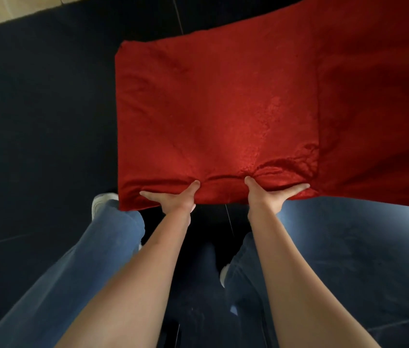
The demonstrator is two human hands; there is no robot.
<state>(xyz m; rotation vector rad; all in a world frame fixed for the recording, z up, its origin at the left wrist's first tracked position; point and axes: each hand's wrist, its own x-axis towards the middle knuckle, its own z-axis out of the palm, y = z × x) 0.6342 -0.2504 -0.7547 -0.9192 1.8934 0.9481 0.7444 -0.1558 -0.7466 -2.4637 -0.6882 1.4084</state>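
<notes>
Gripping the red cushion (216, 116) by its near edge, the left hand (173, 198) and the right hand (270, 194) sit side by side, a little apart. Each thumb presses on the top face and puckers the fabric. A finger of each hand stretches outward along the edge, and the others are hidden beneath. The cushion hangs out in front of the knees, above the dark floor (35, 109). Its right side borders a larger red cloth (379, 91) — whether they touch cannot be told. Blue jeans (93, 252) and a white shoe (101, 198) show below.
</notes>
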